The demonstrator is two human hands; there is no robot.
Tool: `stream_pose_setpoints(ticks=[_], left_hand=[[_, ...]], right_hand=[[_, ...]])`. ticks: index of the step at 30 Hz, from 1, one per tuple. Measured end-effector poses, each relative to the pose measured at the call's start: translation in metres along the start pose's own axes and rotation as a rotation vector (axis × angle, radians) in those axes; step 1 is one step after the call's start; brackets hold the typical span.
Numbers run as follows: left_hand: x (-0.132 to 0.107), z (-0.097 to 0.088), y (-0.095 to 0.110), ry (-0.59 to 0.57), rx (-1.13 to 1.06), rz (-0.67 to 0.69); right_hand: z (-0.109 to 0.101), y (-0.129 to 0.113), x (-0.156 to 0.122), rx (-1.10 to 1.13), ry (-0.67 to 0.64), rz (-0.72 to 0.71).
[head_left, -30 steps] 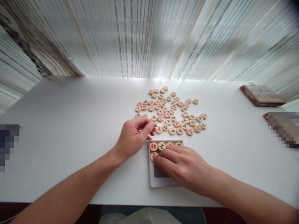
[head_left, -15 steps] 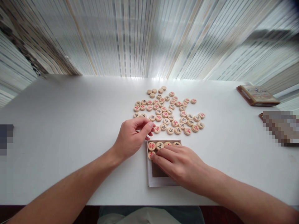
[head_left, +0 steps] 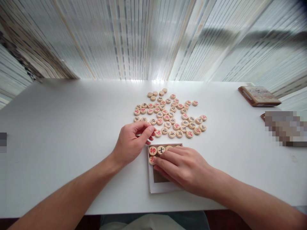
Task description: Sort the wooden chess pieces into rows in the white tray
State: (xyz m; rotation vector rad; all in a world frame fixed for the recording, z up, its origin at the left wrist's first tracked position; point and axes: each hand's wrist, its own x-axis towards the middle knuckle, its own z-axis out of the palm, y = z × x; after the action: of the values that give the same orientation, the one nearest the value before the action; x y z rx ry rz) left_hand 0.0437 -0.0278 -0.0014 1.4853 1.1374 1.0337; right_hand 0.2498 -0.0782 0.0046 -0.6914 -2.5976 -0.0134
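A shallow box (head_left: 165, 187) stands near the table's front edge. Along its far side is a row of round wooden xiangqi pieces, among them one with a red character (head_left: 153, 150) and one with a black character (head_left: 161, 150). My right hand (head_left: 184, 164) reaches over the box, covering much of it. Its thumb and fingertips close on the right side of a red-marked xiangqi piece (head_left: 152, 160) in the second row. Just beyond the box's far left corner, my left hand (head_left: 133, 139) hovers with thumb and fingers pinched together; whatever lies between them is hidden.
Many loose xiangqi pieces (head_left: 176, 126) lie spread on the white table (head_left: 72, 134) beyond my hands. Several blank discs (head_left: 153, 98) sit at their far edge. A flat brown box (head_left: 260, 95) rests at the far right, near another partly blurred item (head_left: 284, 131). Striped curtains (head_left: 139, 38) hang behind the table.
The view has shifted slightly, so the table's contents appear a little further left. Both hands keep nearly the same pose, the right one still on the red-marked piece in the box.
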Motion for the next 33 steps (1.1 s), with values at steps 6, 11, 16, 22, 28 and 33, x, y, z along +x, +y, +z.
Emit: stream_pose_setpoints(ticks=[6,11,16,22,28,33], left_hand=[[0.001,-0.002,0.002,0.015,0.015,0.005],[0.006,-0.010,0.003,0.068,0.033,0.004],[0.015,-0.023,0.005,0.186,0.085,0.003],[0.017,-0.033,0.002,0.246,0.126,0.004],[0.017,-0.030,0.004,0.231,0.145,0.015],[0.016,-0.028,0.004,0.215,0.234,0.055]], right_hand=[[-0.015,0.028,-0.001,0.073,0.229,0.155],[-0.018,0.079,-0.006,0.080,0.495,0.556],[-0.024,0.130,-0.022,0.186,0.689,0.957],[-0.022,0.155,-0.035,0.165,0.615,1.014],[-0.017,0.157,-0.037,0.121,0.539,1.002],[-0.011,0.152,-0.034,0.093,0.424,0.874]])
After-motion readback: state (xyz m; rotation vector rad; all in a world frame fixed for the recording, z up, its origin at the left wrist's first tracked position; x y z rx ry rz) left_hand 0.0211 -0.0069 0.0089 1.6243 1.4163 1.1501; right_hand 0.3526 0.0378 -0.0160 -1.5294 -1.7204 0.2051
